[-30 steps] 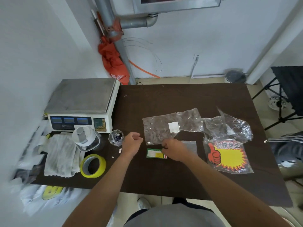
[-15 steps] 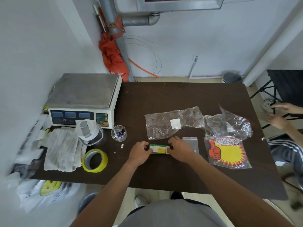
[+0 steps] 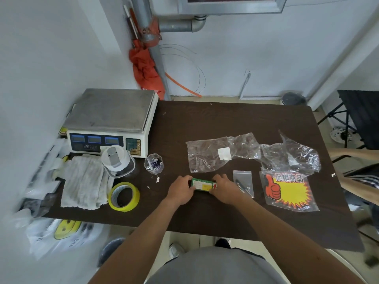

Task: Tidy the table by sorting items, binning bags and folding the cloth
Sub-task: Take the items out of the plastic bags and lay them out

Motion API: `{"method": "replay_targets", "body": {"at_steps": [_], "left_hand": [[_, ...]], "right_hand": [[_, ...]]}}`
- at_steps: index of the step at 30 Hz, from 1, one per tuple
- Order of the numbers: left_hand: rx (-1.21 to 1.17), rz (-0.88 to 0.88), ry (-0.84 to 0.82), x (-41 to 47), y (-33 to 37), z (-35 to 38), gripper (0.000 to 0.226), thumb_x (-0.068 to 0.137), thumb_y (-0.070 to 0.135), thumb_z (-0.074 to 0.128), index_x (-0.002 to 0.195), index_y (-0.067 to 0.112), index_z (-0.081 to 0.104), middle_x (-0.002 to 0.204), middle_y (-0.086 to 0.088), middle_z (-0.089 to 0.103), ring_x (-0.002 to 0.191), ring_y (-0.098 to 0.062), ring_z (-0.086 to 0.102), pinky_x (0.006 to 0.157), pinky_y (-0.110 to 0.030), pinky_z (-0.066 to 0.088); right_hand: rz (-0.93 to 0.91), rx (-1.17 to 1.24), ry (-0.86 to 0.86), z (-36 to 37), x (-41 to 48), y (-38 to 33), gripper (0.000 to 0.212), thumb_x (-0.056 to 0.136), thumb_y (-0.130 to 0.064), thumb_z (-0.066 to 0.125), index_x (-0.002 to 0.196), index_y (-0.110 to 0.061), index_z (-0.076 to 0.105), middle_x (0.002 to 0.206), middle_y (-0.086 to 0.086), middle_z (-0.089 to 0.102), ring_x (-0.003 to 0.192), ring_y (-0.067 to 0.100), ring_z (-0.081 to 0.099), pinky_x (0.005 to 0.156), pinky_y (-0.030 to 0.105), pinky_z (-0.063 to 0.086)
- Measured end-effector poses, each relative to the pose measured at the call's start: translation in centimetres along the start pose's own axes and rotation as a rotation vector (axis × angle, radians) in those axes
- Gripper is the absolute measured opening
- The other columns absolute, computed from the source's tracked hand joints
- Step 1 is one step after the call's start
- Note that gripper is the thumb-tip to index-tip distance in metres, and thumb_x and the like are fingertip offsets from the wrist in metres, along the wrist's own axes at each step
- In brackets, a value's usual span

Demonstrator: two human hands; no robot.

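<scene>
Both hands (image 3: 180,191) (image 3: 223,189) pinch green-and-yellow card (image 3: 203,184) by its ends.

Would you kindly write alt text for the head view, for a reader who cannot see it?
The left hand and right hand grip the ends of a small green card on a dark table. Clear plastic bags lie beyond and right of it; a white cloth, yellow tape roll and scale sit left.

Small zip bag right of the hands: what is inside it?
Through the clear small zip bag, a few small metal pieces show in its lower half, perhaps screws; too small to tell exactly. Nothing covers the bag; the right hand, gripping a green box, lies beside it.
</scene>
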State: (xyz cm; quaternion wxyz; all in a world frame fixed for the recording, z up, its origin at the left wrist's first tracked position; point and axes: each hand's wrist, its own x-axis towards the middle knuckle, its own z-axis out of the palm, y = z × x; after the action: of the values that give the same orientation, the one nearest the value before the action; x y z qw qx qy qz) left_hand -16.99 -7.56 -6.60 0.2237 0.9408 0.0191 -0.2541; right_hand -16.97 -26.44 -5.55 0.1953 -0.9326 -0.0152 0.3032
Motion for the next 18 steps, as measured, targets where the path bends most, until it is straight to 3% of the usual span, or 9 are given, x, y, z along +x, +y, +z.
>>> {"method": "replay_targets", "body": {"at_steps": [4,8,15,18], "left_hand": [[0.004,0.024,0.014,-0.3,-0.1,0.2,0.048,0.101,0.031,0.059,0.146,0.023,0.047,0.133,-0.006,0.053,0.115,-0.023,0.06,0.099,-0.039,0.052],[-0.006,0.053,0.06,-1.0,-0.4,0.5,0.046,0.1,0.029,0.06,0.144,0.024,0.047,0.13,-0.003,0.055,0.115,-0.02,0.06,0.099,-0.039,0.052],[-0.059,0.104,0.152,-1.7,-0.5,0.8,0.039,0.095,0.028,0.066,0.132,0.022,0.054,0.131,0.002,0.056,0.114,-0.017,0.062,0.098,-0.037,0.053],[-0.083,0.123,0.171,-2.2,-0.7,0.8,0.039,0.093,0.029,0.069,0.129,0.022,0.054,0.127,0.005,0.063,0.111,-0.015,0.063,0.094,-0.034,0.053]], "right_hand": [[0.006,-0.017,0.005,0.1,0.1,-0.2,0.057,0.092,-0.033,0.068,0.139,-0.012,0.042,0.137,0.012,0.034,0.118,0.032,0.057,0.097,0.038,0.046],[-0.043,-0.003,0.046,0.3,0.1,0.0,0.054,0.088,-0.03,0.073,0.131,-0.012,0.045,0.132,0.007,0.042,0.111,0.028,0.059,0.084,0.034,0.045],[-0.066,0.0,0.086,1.4,-0.7,0.3,0.057,0.09,-0.03,0.07,0.137,-0.014,0.043,0.134,0.006,0.04,0.108,0.027,0.062,0.084,0.033,0.048],[-0.113,-0.044,0.092,2.1,-1.2,0.5,0.047,0.092,-0.03,0.066,0.132,-0.014,0.047,0.128,0.006,0.042,0.1,0.027,0.063,0.076,0.03,0.045]]}}
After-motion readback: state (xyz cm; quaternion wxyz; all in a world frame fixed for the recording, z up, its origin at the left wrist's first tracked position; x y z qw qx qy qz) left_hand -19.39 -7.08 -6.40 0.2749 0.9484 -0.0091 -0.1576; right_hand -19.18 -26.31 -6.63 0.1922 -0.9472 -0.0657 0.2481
